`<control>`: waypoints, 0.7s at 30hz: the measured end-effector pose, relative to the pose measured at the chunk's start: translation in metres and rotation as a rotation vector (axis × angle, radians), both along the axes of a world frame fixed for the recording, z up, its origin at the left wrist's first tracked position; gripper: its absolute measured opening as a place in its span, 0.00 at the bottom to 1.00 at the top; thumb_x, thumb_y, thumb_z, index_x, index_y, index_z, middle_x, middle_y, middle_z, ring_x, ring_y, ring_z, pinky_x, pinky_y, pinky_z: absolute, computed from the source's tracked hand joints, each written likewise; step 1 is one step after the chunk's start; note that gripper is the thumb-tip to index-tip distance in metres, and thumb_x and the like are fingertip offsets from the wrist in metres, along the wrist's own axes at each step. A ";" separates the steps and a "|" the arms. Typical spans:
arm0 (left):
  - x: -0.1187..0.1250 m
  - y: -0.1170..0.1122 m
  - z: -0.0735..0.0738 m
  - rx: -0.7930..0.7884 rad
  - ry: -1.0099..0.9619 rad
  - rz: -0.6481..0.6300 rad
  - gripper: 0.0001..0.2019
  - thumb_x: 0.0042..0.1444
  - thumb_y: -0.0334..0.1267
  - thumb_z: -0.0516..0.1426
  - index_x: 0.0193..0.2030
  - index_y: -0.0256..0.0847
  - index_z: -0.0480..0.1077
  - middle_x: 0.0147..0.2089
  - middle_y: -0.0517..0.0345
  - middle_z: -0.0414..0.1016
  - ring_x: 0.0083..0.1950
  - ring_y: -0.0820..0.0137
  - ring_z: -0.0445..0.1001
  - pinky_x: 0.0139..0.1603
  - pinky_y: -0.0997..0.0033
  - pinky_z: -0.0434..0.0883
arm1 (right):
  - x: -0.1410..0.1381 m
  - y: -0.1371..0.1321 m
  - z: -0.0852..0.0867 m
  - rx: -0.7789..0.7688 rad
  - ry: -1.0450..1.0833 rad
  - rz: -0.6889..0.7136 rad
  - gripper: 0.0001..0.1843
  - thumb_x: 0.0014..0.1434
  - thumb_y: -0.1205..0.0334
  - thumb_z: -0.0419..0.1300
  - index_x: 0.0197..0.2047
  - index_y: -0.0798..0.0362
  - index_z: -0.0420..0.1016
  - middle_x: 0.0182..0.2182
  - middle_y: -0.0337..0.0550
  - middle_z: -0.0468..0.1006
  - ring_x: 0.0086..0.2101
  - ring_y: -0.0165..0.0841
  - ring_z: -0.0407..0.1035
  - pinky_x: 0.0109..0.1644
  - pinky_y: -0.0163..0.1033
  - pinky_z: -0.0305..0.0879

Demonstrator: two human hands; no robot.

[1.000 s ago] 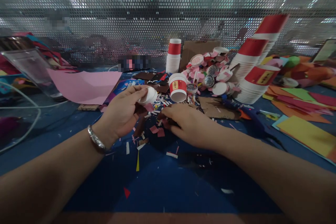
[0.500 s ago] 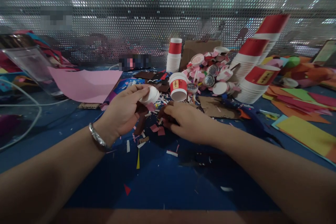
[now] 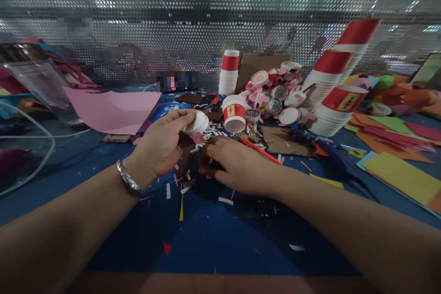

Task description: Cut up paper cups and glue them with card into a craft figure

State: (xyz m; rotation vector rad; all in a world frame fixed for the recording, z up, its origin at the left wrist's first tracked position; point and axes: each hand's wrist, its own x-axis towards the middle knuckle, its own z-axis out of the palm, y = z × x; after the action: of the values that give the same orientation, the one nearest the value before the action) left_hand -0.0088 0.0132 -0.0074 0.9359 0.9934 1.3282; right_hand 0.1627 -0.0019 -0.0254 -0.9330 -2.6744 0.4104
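Note:
My left hand, with a silver bangle at its wrist, pinches a white paper cup bottom between thumb and fingers, held above the table. A small pink flap hangs from the lower side of that piece. My right hand is low over the scraps to the right, fingers curled in and down. Its fingertips are partly hidden, and I cannot make out what they hold. Just beyond it a red and white paper cup lies tipped, and an orange pen-like stick lies behind the knuckles.
Paper cup stacks stand at the back and right, beside a heap of pink-trimmed cup pieces. Cardboard, a blue glue gun and coloured paper lie right. Pink paper and a clear bottle are left.
My right hand has moved left and slightly down over the pink scraps, uncovering the orange stick and a yellow strip. My left hand stays almost still with the cup bottom.

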 end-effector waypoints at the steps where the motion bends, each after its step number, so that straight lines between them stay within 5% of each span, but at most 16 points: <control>1: 0.000 0.000 0.000 0.000 0.002 0.002 0.10 0.67 0.26 0.57 0.35 0.35 0.77 0.31 0.57 0.78 0.25 0.77 0.73 0.25 0.79 0.72 | 0.001 -0.001 0.000 -0.021 0.037 0.006 0.05 0.61 0.73 0.61 0.39 0.56 0.75 0.40 0.49 0.78 0.45 0.40 0.70 0.49 0.42 0.63; 12: 0.000 -0.003 0.006 -0.114 0.019 -0.051 0.10 0.66 0.26 0.57 0.35 0.35 0.77 0.29 0.57 0.77 0.24 0.75 0.76 0.23 0.81 0.73 | 0.026 0.001 0.005 -0.296 0.493 -0.078 0.02 0.62 0.68 0.62 0.39 0.53 0.73 0.32 0.37 0.76 0.31 0.30 0.70 0.36 0.36 0.65; 21: 0.009 -0.008 0.006 -0.181 -0.073 -0.110 0.14 0.68 0.26 0.54 0.33 0.35 0.79 0.30 0.54 0.78 0.21 0.79 0.70 0.20 0.84 0.71 | 0.027 0.005 0.003 -0.253 0.588 -0.171 0.11 0.58 0.69 0.62 0.43 0.50 0.66 0.34 0.37 0.76 0.33 0.32 0.72 0.38 0.37 0.65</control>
State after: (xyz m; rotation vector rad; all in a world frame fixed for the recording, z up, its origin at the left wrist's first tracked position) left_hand -0.0003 0.0047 -0.0010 0.7875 0.9746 1.1523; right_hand 0.1894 0.0033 -0.0226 -0.9217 -2.0264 0.8484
